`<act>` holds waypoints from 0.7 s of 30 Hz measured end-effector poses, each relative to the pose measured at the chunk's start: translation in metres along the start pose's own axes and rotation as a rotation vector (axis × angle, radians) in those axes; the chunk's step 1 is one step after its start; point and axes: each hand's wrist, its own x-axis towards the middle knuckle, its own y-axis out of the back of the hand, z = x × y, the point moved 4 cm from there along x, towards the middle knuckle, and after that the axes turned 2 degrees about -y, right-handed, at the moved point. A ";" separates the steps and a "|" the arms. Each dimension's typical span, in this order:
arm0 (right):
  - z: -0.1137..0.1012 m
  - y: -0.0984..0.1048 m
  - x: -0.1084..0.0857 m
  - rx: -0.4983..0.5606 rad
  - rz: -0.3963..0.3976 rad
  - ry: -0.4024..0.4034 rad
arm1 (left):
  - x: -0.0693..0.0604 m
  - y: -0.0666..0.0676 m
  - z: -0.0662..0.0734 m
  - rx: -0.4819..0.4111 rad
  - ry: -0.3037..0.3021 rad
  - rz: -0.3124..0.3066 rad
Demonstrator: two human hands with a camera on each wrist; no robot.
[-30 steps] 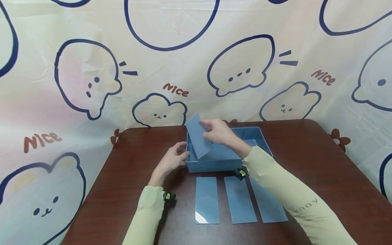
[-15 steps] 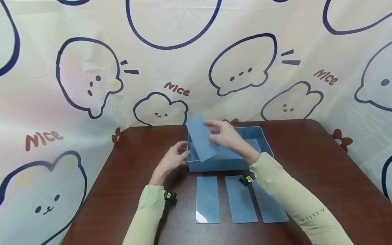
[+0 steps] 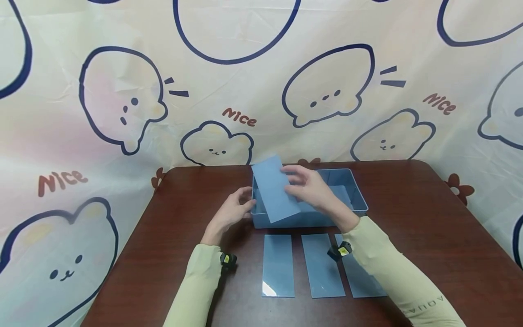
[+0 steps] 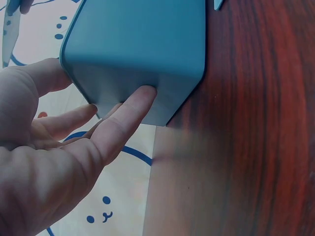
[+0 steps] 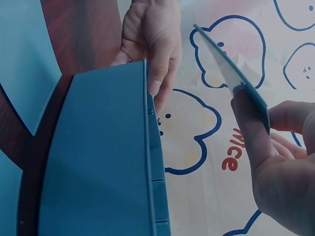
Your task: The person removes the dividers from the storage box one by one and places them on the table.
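A shallow blue box (image 3: pixel 294 221) stands toward the back of the table. My left hand (image 3: pixel 229 213) grips its left end, thumb over the rim and fingertips on the outer end wall (image 4: pixel 128 78). Above the box's left part, my right hand (image 3: pixel 312 188) pinches a thin flat blue rectangular panel (image 3: pixel 275 190) by its right edge, thumb on one face and fingers on the other. The panel is tilted and hides part of the box's interior. In the right wrist view, the box's near long wall (image 5: pixel 98 157) shows small slots along the rim.
Three similar blue panels lie side by side in front of the box: a left one (image 3: pixel 278 268), a middle one (image 3: pixel 320 270) and a right one (image 3: pixel 363 277), partly under the right forearm. A patterned curtain (image 3: pixel 318 27) hangs behind the brown table (image 3: pixel 171 204).
My right hand has drawn the panel rightward and toward me, and its broad face has turned more to the head camera. The left hand stays on the box's end.
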 end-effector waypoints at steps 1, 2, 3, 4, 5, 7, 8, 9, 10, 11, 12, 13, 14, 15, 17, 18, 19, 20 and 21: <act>0.001 0.000 -0.002 0.012 -0.002 -0.001 | 0.000 0.000 0.000 0.003 0.000 0.001; 0.002 0.000 -0.004 0.023 -0.005 -0.001 | 0.000 0.000 0.001 0.004 0.001 0.002; 0.003 0.000 -0.005 0.035 -0.009 0.000 | 0.000 0.000 0.001 0.006 0.003 0.003; 0.003 -0.001 -0.007 0.048 -0.013 0.001 | 0.001 0.000 0.001 0.007 0.005 0.006; 0.004 -0.001 -0.008 0.061 -0.018 0.003 | 0.000 0.000 0.001 0.007 0.007 0.008; 0.005 -0.002 -0.011 0.088 -0.027 0.005 | 0.000 0.000 0.001 0.009 0.010 0.011; 0.005 -0.003 -0.011 0.101 -0.030 0.006 | 0.000 0.000 0.000 0.012 0.011 0.013; 0.005 -0.003 -0.012 0.116 -0.034 0.009 | 0.000 0.000 0.000 0.014 0.013 0.015; 0.006 -0.004 -0.013 0.128 -0.037 0.010 | 0.000 0.000 0.000 0.015 0.016 0.016; 0.007 -0.004 -0.014 0.137 -0.038 0.012 | 0.001 0.000 0.000 0.015 0.017 0.017; 0.008 -0.004 -0.015 0.147 -0.040 0.011 | 0.001 0.000 0.000 0.015 0.017 0.019; 0.009 -0.005 -0.016 0.156 -0.041 0.011 | 0.002 0.000 0.000 0.016 0.017 0.021; 0.010 -0.005 -0.018 0.163 -0.040 0.010 | 0.002 -0.001 0.001 0.019 0.015 0.022; 0.011 -0.006 -0.019 0.171 -0.040 0.010 | 0.002 -0.001 0.001 0.018 0.017 0.022; 0.014 -0.007 -0.021 0.172 -0.034 0.010 | 0.003 -0.001 0.001 0.019 0.018 0.025; 0.016 -0.007 -0.021 0.174 -0.034 0.009 | 0.002 -0.001 0.001 0.022 0.020 0.027; 0.017 -0.008 -0.022 0.176 -0.034 0.007 | 0.002 -0.001 0.001 0.026 0.023 0.029; 0.019 -0.008 -0.023 0.176 -0.034 0.007 | 0.002 -0.001 0.000 0.028 0.027 0.030; 0.021 -0.009 -0.024 0.179 -0.037 0.004 | 0.002 -0.001 -0.001 0.031 0.030 0.032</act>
